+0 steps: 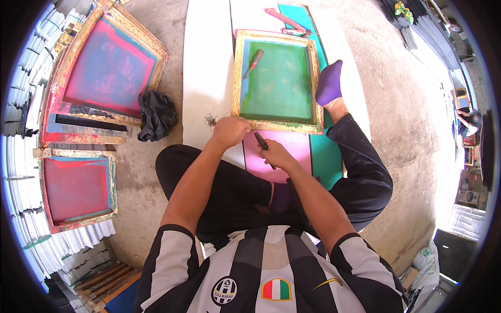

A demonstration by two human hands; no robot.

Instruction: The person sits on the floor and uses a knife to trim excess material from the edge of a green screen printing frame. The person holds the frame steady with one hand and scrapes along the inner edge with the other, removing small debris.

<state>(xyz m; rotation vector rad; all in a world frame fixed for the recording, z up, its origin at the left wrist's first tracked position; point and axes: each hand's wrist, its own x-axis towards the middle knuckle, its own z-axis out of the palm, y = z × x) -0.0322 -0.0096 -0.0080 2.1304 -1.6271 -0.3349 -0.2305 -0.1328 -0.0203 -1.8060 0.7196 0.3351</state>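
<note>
A screen printing frame (282,125) with wooden sides and green mesh lies flat in front of me. My left hand (231,131) is at its near left corner, fingers curled and pinched against the wood; whatever is between the fingertips is hidden. Just right of it, my right hand (276,155) grips a dark, slim hand tool (260,140), its end pointing up toward the frame's near edge. Its exact kind is unclear. On the mesh rests a screwdriver (254,62) with a dark and red handle.
Boards in white, pink (292,143) and teal (326,156) lie beneath the frame. Beyond it are a pinkish bar (286,19) and a small metal tool (296,32). At left stand a black plastic bag (156,116) and red-stained screens (78,188). My foot (329,83) flanks the frame.
</note>
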